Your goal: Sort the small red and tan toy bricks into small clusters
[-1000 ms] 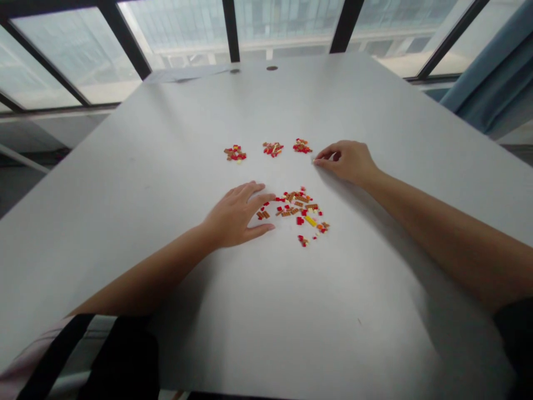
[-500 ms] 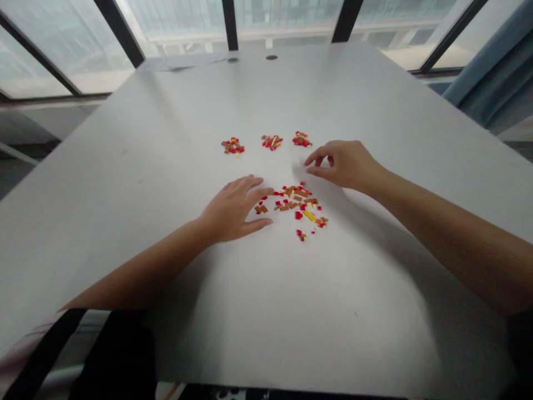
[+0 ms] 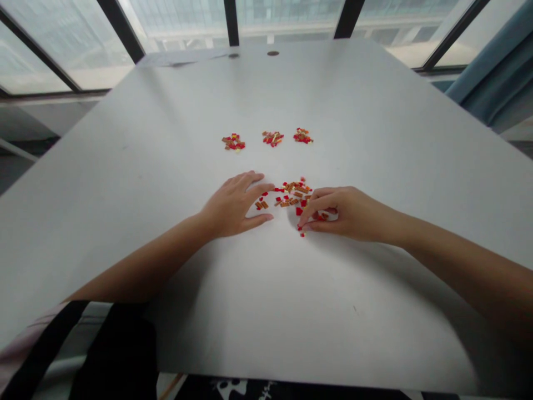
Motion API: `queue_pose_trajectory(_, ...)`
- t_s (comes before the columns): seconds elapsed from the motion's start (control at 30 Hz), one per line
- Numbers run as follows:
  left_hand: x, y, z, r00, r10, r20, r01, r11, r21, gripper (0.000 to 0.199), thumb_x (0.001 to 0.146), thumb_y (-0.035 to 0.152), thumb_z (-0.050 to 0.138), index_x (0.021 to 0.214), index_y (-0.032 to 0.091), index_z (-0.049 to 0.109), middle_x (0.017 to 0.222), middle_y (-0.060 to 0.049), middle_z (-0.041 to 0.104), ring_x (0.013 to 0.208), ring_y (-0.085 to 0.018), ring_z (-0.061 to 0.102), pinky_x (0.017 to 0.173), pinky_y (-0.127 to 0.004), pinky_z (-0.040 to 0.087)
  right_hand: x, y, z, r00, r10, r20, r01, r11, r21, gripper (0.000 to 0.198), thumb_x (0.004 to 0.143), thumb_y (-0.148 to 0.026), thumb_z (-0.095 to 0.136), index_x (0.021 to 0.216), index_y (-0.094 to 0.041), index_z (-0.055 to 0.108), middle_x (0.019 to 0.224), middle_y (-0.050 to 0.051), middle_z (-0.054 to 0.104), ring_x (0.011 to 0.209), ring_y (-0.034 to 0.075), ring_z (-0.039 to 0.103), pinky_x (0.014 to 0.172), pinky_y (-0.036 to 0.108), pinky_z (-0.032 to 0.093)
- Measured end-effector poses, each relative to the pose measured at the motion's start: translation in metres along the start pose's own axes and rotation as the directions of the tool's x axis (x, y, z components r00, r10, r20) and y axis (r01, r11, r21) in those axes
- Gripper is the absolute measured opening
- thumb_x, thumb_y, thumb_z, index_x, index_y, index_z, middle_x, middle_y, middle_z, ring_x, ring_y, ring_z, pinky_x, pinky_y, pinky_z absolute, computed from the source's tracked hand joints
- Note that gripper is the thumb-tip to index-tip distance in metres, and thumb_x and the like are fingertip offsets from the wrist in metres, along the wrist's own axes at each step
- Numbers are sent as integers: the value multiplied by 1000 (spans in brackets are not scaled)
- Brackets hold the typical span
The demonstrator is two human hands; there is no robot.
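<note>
Small toy bricks (image 3: 287, 202) in red, brown, orange and yellow lie loosely spread on the white table (image 3: 266, 300). My left hand (image 3: 239, 205) rests flat on the table at the left side of this spread, fingers apart, with a few bricks near its thumb and index finger. Over the right side of the spread is my right hand (image 3: 337, 214), its thumb and fingertips brought together at a small red brick (image 3: 300, 227) at the near edge. The hand hides some bricks beneath it, and whether the red brick is gripped firmly cannot be seen.
Farther back lie three small brick piles in a row: a left pile (image 3: 234, 142), a middle pile (image 3: 272, 138) and a right pile (image 3: 303, 135). Two round dark spots (image 3: 273, 54) mark the table's far end. Windows stand behind, a blue curtain (image 3: 487, 66) at right.
My right hand has come down toward me from near the right back pile to the near edge of the loose bricks. My left hand has stayed in place.
</note>
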State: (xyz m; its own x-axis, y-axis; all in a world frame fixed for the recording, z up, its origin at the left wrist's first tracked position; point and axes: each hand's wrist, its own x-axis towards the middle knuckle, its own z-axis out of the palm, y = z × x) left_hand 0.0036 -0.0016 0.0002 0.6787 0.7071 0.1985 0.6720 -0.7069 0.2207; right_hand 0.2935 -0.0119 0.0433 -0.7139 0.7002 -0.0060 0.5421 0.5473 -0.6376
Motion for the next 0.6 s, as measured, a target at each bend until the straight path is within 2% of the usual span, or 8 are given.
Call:
queue_pose_trajectory(0.23, 0, 0, 1, 1000, -5, 0, 5, 1000, -8, 67, 102, 63, 56, 152, 19, 57, 161, -21, 53, 153, -41, 46, 126, -60, 38, -1, 6, -4, 993, 61, -97, -63, 998, -15, 24, 90, -52, 67, 85, -34, 82, 87, 4, 75, 69, 20, 64, 65, 36, 47)
queue_pose_trajectory(0.4, -1, -1, 2, 1000, 4, -5, -4, 1000, 3, 67, 102, 63, 55, 152, 17, 57, 160, -22, 53, 153, -41, 46, 126, -59, 38, -3, 6, -4, 996, 33, -86, -38, 998, -54, 15, 85, -44, 75, 86, -31, 81, 89, 3, 76, 73, 19, 66, 70, 34, 49)
queue_pose_trajectory(0.5, -1, -2, 2, 1000, 12, -4, -12, 1000, 8, 68, 102, 64, 55, 152, 18, 57, 160, -21, 53, 153, -40, 46, 126, -58, 38, -4, 6, -2, 997, 11, -71, -16, 997, -80, 12, 85, -37, 73, 87, -29, 81, 94, 4, 77, 79, 19, 70, 76, 33, 51)
queue_pose_trajectory(0.6, 0, -1, 2, 1000, 15, -5, -15, 1000, 15, 67, 103, 64, 55, 152, 18, 57, 160, -21, 53, 153, -39, 46, 126, -57, 38, -3, 3, -2, 998, 9, -65, -14, 996, -82, 13, 87, -35, 70, 87, -27, 80, 93, 5, 77, 76, 18, 69, 75, 33, 52)
